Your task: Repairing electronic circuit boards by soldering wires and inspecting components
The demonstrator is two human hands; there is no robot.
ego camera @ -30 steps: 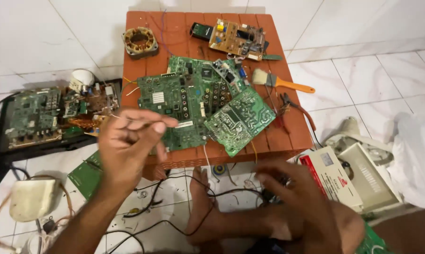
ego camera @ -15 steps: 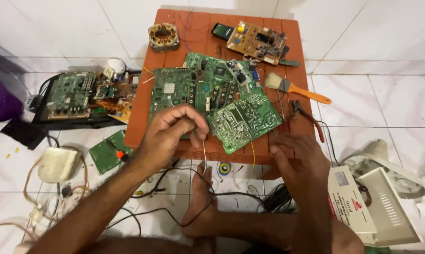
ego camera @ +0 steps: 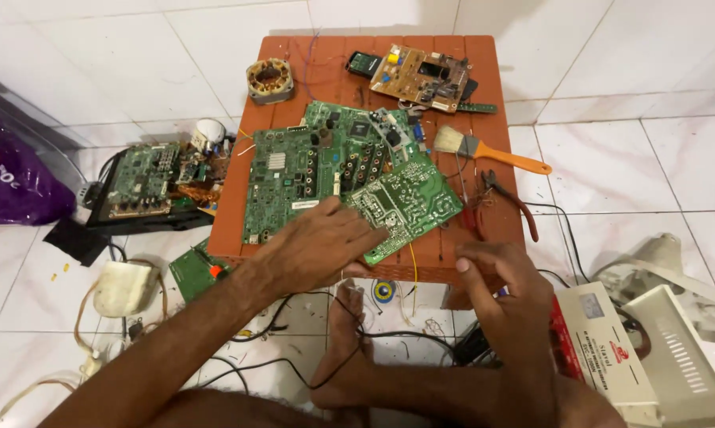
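Note:
My left hand lies palm down on the near edge of a large green circuit board. Its fingertips touch a smaller green board that rests tilted across the large one. Both boards sit on a low red-brown table. My right hand hovers at the table's front edge with fingers curled and thumb against forefinger; nothing shows in it. A thin yellow wire hangs from the smaller board between my hands.
On the table lie a brown circuit board, a copper-wound stator, an orange-handled brush and red-handled pliers. The floor holds another board assembly, a purple bag, a white box unit, black cables and my foot.
My left hand has come down from mid-air, fingers pinched, and now lies flat on the boards. My right hand has risen to the table's front edge. The view shifted left.

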